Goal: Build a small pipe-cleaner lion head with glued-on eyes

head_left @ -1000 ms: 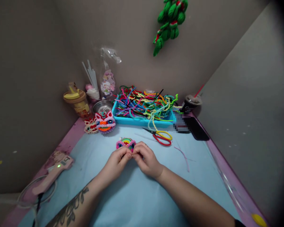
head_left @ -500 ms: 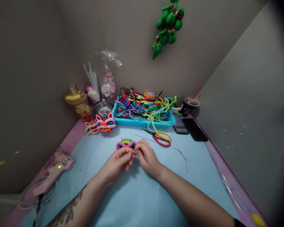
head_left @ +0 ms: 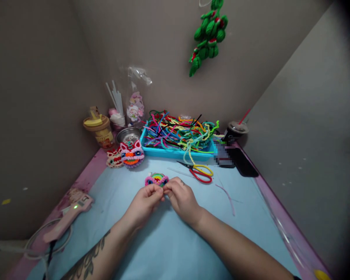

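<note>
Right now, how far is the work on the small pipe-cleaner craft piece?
Done: two finished lion heads lie by the blue tray. In hand: left hand and right hand pinch something tiny, too small to identify, just before a rainbow-and-pink piece. Left: that piece looks plainer than the finished heads; scissors lie ready.

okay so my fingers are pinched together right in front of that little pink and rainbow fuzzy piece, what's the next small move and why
Probably draw both hands a little toward you and apart to see the pinch. The left hand and right hand meet fingertip to fingertip at the near edge of the pink and rainbow piece, and whatever they grip is too small to make out. The scissors lie close behind if trimming is needed.
</note>
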The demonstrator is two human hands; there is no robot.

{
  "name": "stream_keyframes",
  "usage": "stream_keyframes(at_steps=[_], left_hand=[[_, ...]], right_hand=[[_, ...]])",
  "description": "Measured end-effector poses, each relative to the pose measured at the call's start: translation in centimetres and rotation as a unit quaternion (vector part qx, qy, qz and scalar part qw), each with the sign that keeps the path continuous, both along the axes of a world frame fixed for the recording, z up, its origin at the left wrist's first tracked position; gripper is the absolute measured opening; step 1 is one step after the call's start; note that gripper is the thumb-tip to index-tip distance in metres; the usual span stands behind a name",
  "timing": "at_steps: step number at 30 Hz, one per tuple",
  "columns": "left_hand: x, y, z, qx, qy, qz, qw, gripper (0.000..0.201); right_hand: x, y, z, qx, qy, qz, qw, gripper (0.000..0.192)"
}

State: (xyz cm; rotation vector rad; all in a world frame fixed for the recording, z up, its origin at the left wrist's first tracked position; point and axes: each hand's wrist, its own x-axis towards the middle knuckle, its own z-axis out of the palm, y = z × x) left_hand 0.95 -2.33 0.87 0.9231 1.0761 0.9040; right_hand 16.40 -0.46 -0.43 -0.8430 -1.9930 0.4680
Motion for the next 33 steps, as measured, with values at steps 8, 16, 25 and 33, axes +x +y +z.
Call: stream_keyframes(at_steps=[8, 16, 25, 33], left_hand=[[-0.1, 0.1, 0.0, 0.084, 0.054, 0.018, 0.995, 0.037], [-0.5, 0.4, 0.6, 0.156, 0.135, 0.021, 0.978, 0.032], [-0.6, 0.3, 0.3, 0.191, 0.209, 0.02, 0.959, 0.026], [-0.4, 0.0, 0.4, 0.2, 0.288, 0.02, 0.936, 0.023]], right_hand=[[-0.4, -0.2, 1.0, -0.046, 0.081, 0.0, 0.996, 0.015], [-0.5, 0.0, 0.9, -0.037, 0.09, -0.007, 0.995, 0.015], [-0.4, 0.0, 0.4, -0.027, 0.049, -0.003, 0.998, 0.014], [-0.6, 0.2, 0.1, -0.021, 0.029, 0.008, 0.999, 0.017]])
